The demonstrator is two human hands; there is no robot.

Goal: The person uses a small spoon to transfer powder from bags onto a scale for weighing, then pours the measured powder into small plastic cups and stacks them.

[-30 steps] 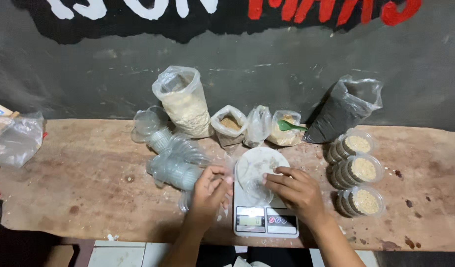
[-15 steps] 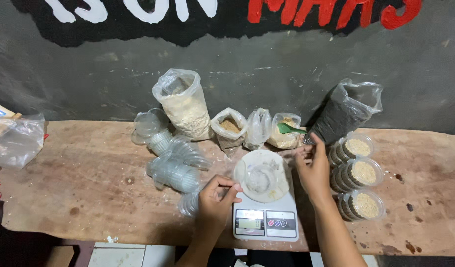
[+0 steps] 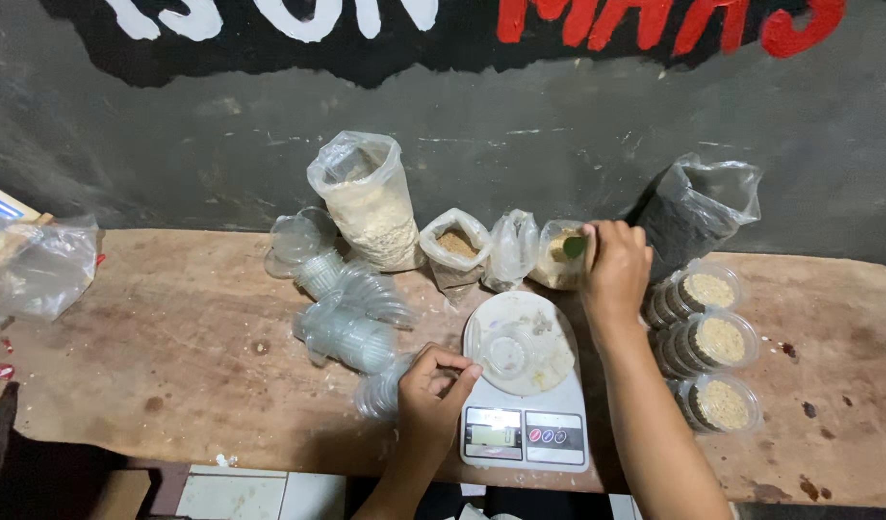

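Worn wooden table [image 3: 154,385] against a dark painted wall [image 3: 558,125], tiled floor [image 3: 231,496] below

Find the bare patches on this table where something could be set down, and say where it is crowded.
Free: table between left bag and cups; far right past the tubs. Crowded: bags at the wall, scale, both hands, left hand, right hand.

Right hand [image 3: 616,265] is off the scale plate [image 3: 522,342], now up at the small bag [image 3: 558,255] gripping a green scoop [image 3: 575,247]. Left hand [image 3: 431,385] shifts to the scale's left edge.
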